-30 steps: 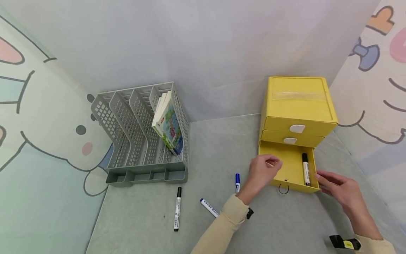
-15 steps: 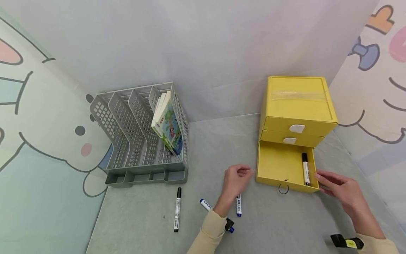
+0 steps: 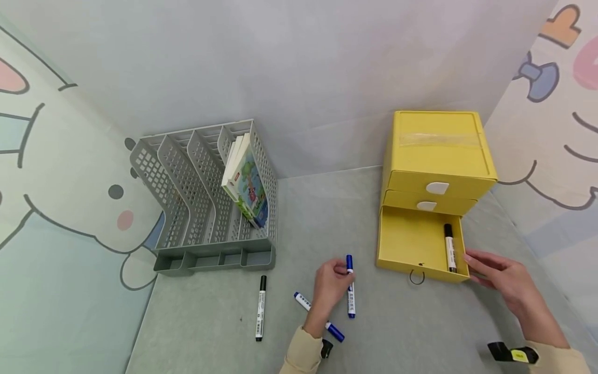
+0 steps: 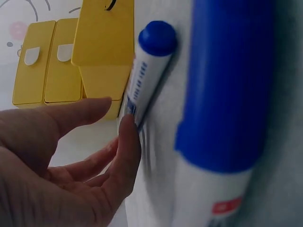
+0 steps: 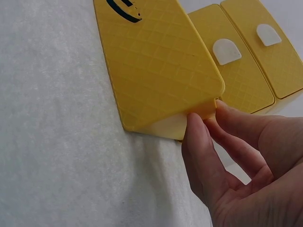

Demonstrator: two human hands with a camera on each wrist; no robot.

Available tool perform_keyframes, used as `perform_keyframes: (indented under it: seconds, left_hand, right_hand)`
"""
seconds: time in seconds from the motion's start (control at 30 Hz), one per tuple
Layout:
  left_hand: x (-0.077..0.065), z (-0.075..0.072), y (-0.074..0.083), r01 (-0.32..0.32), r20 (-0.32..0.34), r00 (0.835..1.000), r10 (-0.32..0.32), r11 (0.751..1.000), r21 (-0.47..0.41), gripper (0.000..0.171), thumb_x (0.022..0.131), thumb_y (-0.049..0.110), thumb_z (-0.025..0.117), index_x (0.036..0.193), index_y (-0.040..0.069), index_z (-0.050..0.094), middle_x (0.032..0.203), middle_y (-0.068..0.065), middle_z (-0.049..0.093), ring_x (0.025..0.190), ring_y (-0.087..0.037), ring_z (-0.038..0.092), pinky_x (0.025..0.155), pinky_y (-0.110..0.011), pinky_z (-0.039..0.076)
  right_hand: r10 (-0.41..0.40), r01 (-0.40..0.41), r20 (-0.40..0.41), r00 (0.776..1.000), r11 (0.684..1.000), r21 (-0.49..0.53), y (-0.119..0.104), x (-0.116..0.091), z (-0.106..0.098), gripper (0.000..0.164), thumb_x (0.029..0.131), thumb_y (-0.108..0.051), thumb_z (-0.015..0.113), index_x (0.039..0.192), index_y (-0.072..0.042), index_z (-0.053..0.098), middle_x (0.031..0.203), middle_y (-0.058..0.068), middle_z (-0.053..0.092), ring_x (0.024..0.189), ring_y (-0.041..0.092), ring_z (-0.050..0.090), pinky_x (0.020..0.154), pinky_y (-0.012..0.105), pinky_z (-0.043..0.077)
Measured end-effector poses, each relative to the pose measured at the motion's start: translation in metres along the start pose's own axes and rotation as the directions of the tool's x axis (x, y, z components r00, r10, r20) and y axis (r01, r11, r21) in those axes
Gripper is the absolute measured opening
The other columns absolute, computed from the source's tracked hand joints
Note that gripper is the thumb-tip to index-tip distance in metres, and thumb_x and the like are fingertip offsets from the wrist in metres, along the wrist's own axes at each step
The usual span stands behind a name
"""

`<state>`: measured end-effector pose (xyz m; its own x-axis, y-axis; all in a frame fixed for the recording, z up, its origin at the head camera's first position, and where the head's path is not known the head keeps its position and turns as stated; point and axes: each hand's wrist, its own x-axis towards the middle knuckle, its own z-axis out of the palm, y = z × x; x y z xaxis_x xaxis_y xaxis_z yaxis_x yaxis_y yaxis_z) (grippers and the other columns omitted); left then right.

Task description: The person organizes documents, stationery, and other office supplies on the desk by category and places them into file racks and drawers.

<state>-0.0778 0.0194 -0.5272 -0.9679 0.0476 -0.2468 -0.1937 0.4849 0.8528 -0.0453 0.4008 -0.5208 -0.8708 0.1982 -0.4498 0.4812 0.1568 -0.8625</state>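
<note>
My left hand [image 3: 330, 285] reaches over a blue-capped whiteboard marker [image 3: 351, 298] lying on the table. In the left wrist view, a fingertip meets or overlaps this marker [image 4: 150, 71], with the thumb and forefinger slightly apart. A second blue-capped marker [image 3: 335, 332] lies under my left wrist, its middle hidden, and looms large up close in the left wrist view. My right hand [image 3: 502, 275] pinches the right side wall of the pulled-out bottom drawer [image 3: 406, 244] of the yellow drawer box [image 3: 436, 140]. A black-capped marker [image 3: 450, 249] lies inside that drawer, along its right side.
On the left stands a grey file rack [image 3: 201, 197] with several slots and a row of small trays in front. Books [image 3: 249, 179] lean in its right slot. Another black-capped marker [image 3: 260, 309] lies on the table before the rack. Walls rise behind and at both sides.
My left hand has moved from above the drawer leftward and down to the blue-capped marker on the table. The right hand keeps its hold on the drawer wall.
</note>
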Motion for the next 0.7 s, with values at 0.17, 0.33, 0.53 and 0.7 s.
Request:
perform_keyframes:
  seconds: [0.17,0.33,0.53,0.7]
  left_hand:
    - [-0.004,0.007,-0.002,0.054,0.009,0.998,-0.054,0.998,0.010,0.037,0.083,0.008,0.085,0.116,0.004,0.070,0.092,0.001,0.068,0.077,-0.007,0.063,0.067,-0.027,0.056]
    - [-0.006,0.012,-0.001,0.072,-0.025,0.997,-0.071,0.996,0.046,0.038,0.082,0.006,0.086,0.117,0.006,0.070,0.091,0.003,0.065,0.076,-0.007,0.059,0.065,-0.025,0.053]
    - [-0.005,0.013,-0.001,0.062,-0.033,0.998,-0.060,0.996,0.064,0.037,0.082,0.004,0.085,0.116,0.004,0.070,0.090,0.002,0.065,0.075,-0.006,0.058,0.065,-0.025,0.053]
    - [-0.003,0.009,0.002,0.038,-0.001,0.999,-0.038,0.998,0.051,0.038,0.083,0.001,0.082,0.119,0.003,0.071,0.091,0.002,0.065,0.076,-0.006,0.060,0.066,-0.025,0.054]
  right_hand:
    - [-0.008,0.008,-0.005,1.000,1.000,0.006,0.001,0.000,0.001,0.011,0.092,-0.038,0.078,0.103,-0.036,0.079,0.092,-0.031,0.065,0.082,0.004,0.073,0.074,0.034,0.062]
    - [-0.011,0.011,-0.009,1.000,1.000,0.015,0.002,0.000,0.001,0.009,0.092,-0.038,0.078,0.101,-0.038,0.079,0.091,-0.030,0.066,0.081,0.004,0.073,0.074,0.034,0.062]
    - [-0.003,0.004,-0.009,1.000,1.000,0.014,0.003,0.000,0.001,0.008,0.092,-0.038,0.078,0.100,-0.039,0.078,0.091,-0.030,0.066,0.081,0.002,0.073,0.074,0.033,0.062]
    - [0.007,-0.007,-0.009,1.000,1.000,-0.006,0.001,0.000,0.002,0.018,0.092,-0.040,0.078,0.107,-0.032,0.079,0.092,-0.030,0.065,0.082,0.002,0.072,0.074,0.033,0.062]
